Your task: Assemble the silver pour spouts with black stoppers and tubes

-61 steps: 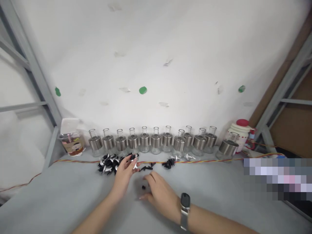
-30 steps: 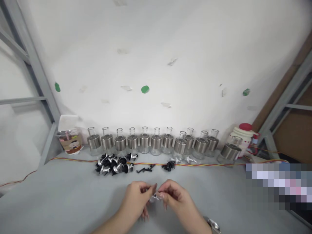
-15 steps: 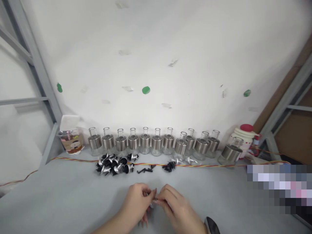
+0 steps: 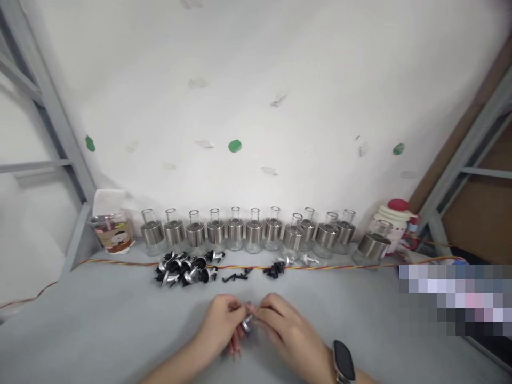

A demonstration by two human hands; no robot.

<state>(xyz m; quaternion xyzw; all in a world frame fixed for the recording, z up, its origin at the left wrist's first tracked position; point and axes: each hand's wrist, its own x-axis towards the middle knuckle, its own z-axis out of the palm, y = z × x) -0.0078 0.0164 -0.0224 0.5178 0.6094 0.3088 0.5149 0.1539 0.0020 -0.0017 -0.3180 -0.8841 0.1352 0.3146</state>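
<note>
Between my two hands is a small silver pourer spout (image 4: 247, 323), partly covered by fingers. My left hand (image 4: 224, 324) is closed around it from the left, with its lower fingers curled underneath. From the right, my right hand (image 4: 286, 330) pinches at the top of the spout, thumb and forefinger together; whether a small part sits in that pinch is hidden. Beyond my hands lie a pile of black and silver pourer spouts (image 4: 188, 269), a few thin black pieces (image 4: 237, 276), a clump of black parts (image 4: 274, 270) and two silver spouts (image 4: 309, 260).
A row of glass bottles with steel sleeves (image 4: 235, 229) stands along the white wall. A drink cup (image 4: 114, 234) is at the left, a white flask with red lid (image 4: 394, 221) at the right. A twisted red-yellow wire (image 4: 320, 267) crosses the grey table (image 4: 120, 320).
The silver spout shows more clearly between my hands now. My right hand has turned slightly, bringing more of the wrist watch into sight. The whole view has shifted a little.
</note>
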